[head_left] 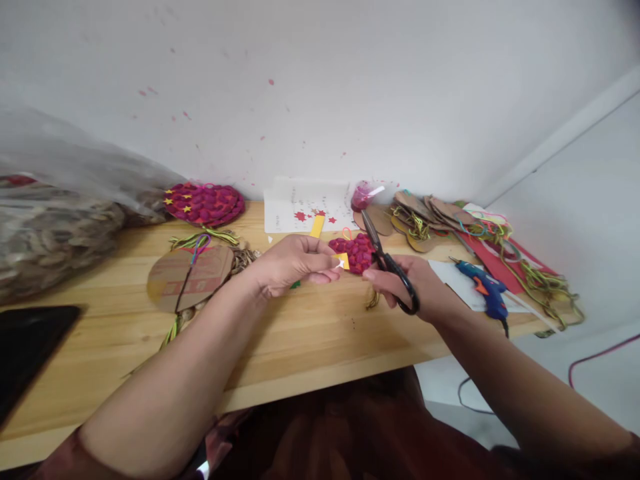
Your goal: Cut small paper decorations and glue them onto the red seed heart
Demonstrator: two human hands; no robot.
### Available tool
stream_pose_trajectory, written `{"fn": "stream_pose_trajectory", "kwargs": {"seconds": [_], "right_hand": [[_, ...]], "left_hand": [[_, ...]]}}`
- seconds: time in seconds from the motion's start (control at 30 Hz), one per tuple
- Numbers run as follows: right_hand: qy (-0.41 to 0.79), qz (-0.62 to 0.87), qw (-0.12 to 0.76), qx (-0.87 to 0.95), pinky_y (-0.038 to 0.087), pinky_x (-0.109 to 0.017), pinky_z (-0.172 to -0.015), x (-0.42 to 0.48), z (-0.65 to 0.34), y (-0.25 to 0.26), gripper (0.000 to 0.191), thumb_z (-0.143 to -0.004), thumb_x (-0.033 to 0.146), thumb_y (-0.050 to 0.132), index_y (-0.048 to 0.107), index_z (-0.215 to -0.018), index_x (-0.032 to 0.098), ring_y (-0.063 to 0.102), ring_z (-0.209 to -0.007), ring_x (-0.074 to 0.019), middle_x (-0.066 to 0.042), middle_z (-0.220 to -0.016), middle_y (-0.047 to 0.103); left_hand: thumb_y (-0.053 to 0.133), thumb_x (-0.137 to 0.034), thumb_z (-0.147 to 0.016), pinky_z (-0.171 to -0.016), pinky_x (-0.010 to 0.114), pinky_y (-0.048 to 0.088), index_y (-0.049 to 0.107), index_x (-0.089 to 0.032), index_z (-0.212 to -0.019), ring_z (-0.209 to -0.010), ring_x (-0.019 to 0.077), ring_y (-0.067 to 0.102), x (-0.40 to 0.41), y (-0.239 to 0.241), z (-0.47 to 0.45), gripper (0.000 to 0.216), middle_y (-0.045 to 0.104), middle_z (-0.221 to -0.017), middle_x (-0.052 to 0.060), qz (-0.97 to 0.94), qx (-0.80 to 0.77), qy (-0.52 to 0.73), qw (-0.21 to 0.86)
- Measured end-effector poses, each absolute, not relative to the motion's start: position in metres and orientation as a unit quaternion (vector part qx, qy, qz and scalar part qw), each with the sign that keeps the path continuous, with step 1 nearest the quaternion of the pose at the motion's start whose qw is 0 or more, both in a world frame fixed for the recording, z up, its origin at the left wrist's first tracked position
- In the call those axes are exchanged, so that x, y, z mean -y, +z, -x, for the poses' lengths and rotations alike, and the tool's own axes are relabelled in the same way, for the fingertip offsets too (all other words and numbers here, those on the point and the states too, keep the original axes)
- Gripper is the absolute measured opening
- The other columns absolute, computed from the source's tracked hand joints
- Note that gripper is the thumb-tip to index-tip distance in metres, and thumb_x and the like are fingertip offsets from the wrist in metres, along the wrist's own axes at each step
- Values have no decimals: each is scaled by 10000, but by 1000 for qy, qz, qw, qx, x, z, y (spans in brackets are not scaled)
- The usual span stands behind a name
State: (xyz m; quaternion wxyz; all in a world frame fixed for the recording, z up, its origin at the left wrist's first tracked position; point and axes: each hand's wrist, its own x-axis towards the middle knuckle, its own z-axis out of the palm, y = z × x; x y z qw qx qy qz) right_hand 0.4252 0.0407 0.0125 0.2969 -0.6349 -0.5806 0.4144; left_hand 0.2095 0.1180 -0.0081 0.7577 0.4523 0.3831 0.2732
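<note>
My left hand (pixel 305 263) pinches a small piece of yellow paper (pixel 344 261) with a white patch on it. Black-handled scissors (pixel 383 250) are in my right hand (pixel 407 283), blades pointing up and away from me, apart from the paper. Between and behind the hands lies a purple-and-red decorated piece (pixel 356 248) with a pink loop. A yellow paper strip (pixel 317 225) rests just beyond my left hand. Past it, small red stars (pixel 301 217) are scattered on a white printed sheet (pixel 280 220).
On the right lie a blue hot glue gun (pixel 485 288), red sheets (pixel 500 265), cardboard shapes (pixel 420 210) and green yarn. A plastic cup (pixel 363 195) stands near the wall. Leftward are a cardboard oval (pixel 173 277), a purple disc with yellow stars (pixel 210 205), a filled plastic bag (pixel 55 227) and a black flat object (pixel 35 353).
</note>
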Motion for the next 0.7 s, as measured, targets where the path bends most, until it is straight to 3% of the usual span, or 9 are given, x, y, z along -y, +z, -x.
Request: {"fn": "stream_pose_trajectory", "kwargs": {"seconds": [0.17,0.3,0.43,0.57,0.7], "right_hand": [[439,627,274,583,329,-197,-367,-54,-412,23,362,-721,493,753,621,-669,160,478,-411,-83,30,-500,543],[466,616,263,578,343,-184,-346,-60,-410,18,321,-677,427,800,669,-767,148,473,-397,-67,25,-560,583],[484,614,256,568,334,-173,-339,-61,-407,15,284,-657,363,815,640,-735,154,470,-392,-65,39,-527,562],[482,620,291,546,298,-168,-332,-58,-401,12,270,-652,328,809,620,-734,154,457,-382,-65,59,-489,521],[457,615,368,527,320,-182,-356,-56,-398,2,244,-690,345,775,622,-746,163,461,-384,-71,61,-491,531]], "left_hand": [[775,-115,-673,-615,196,569,730,-134,-704,-652,132,704,-116,-10,-209,58,752,-731,96,-526,-349,228,742],[735,-92,-667,-594,197,560,716,-157,-650,-612,125,685,-115,-9,-209,69,737,-668,70,-555,-343,220,726],[715,-57,-644,-575,196,542,705,-147,-624,-587,122,667,-114,-7,-210,93,735,-668,83,-569,-341,217,716],[726,-71,-678,-578,194,527,713,-124,-681,-590,116,657,-115,-6,-209,55,729,-691,92,-566,-356,218,711],[766,-205,-752,-615,201,536,732,-131,-802,-662,121,680,-117,-9,-209,95,738,-778,92,-519,-347,244,742]]}}
